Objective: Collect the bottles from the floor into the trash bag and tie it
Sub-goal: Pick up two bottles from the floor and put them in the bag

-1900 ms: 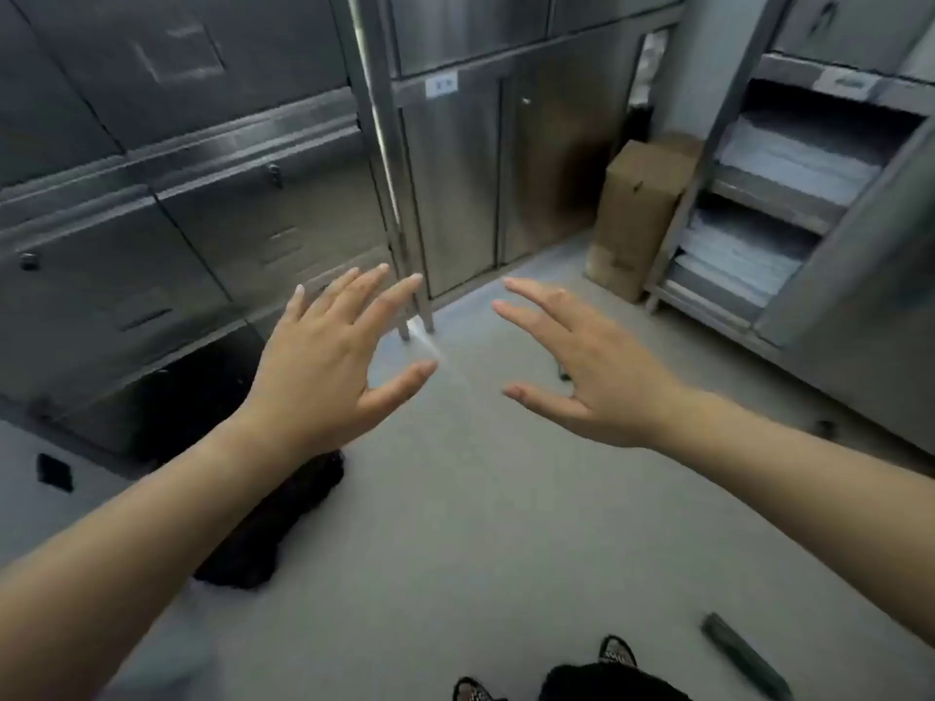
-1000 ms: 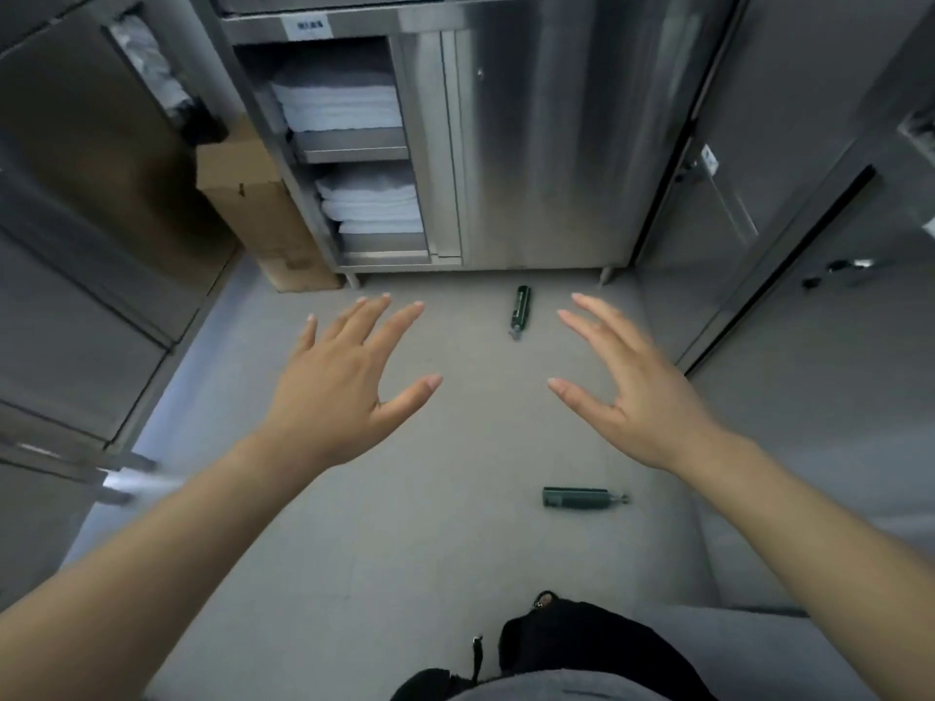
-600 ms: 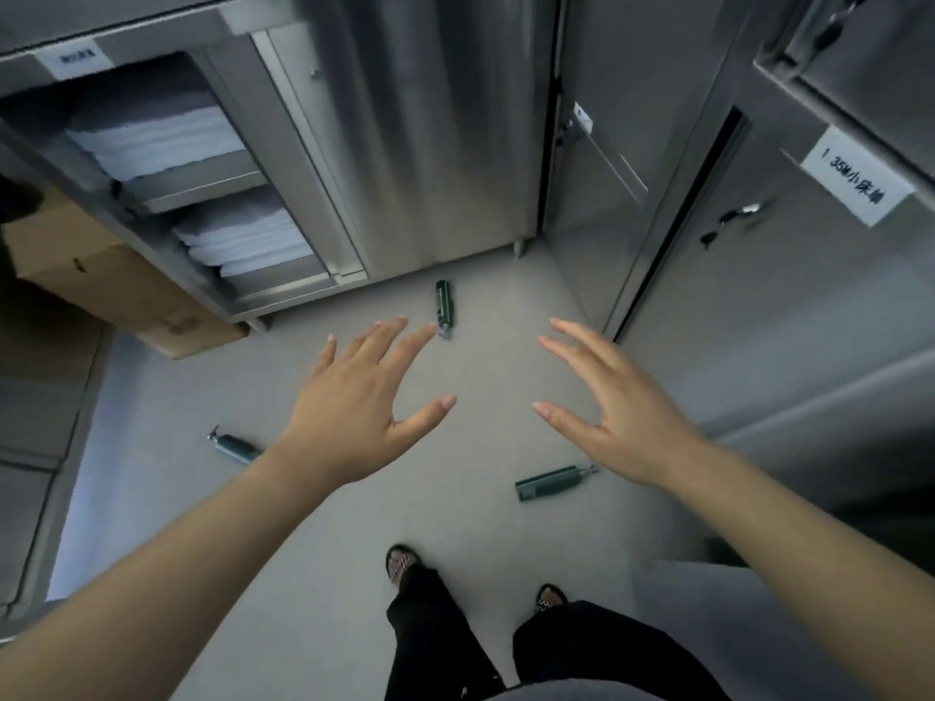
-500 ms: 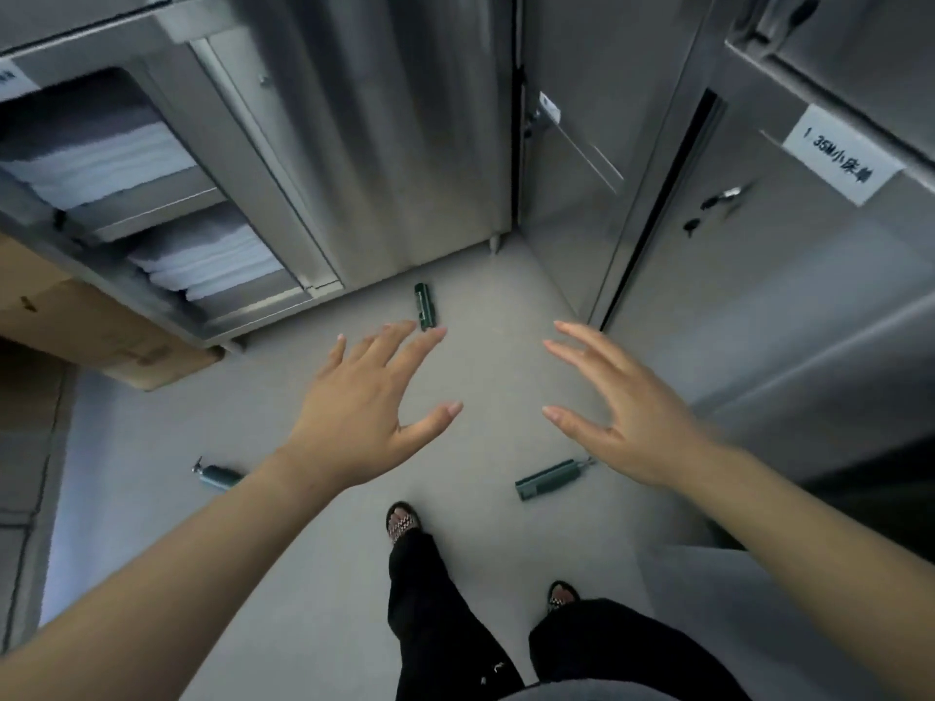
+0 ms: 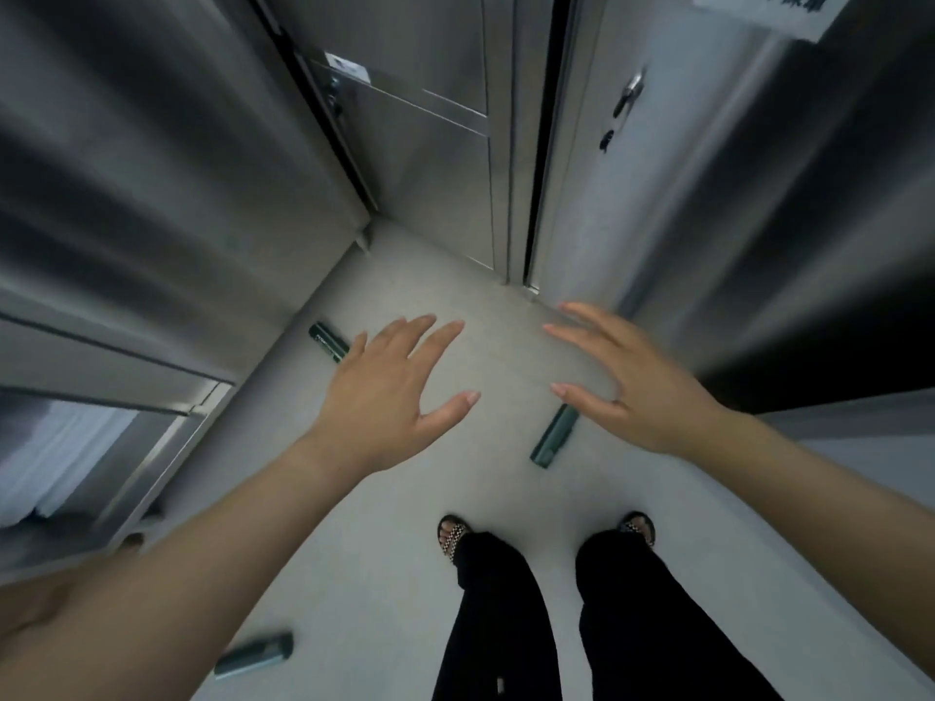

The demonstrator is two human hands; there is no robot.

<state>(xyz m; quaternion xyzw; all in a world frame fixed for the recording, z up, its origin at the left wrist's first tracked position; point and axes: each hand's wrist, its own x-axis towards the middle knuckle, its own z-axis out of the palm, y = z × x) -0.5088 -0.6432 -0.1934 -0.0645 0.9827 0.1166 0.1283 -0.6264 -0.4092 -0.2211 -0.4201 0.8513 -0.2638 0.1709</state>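
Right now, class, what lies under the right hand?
A green bottle lies on the floor under the right hand; the hand covers its far end.

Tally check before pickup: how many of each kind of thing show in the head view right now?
Green bottles on the floor: 3 (far bottle, middle bottle, near bottle)
Empty hands: 2 (left hand, right hand)
Sandals: 2 (left sandal, right sandal)
Total: 7

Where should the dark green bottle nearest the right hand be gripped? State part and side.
Probably round the middle of the dark green bottle, from above, right hand fingers straddling its narrow width: it lies flat on the grey floor, slim and straight, both long sides free.
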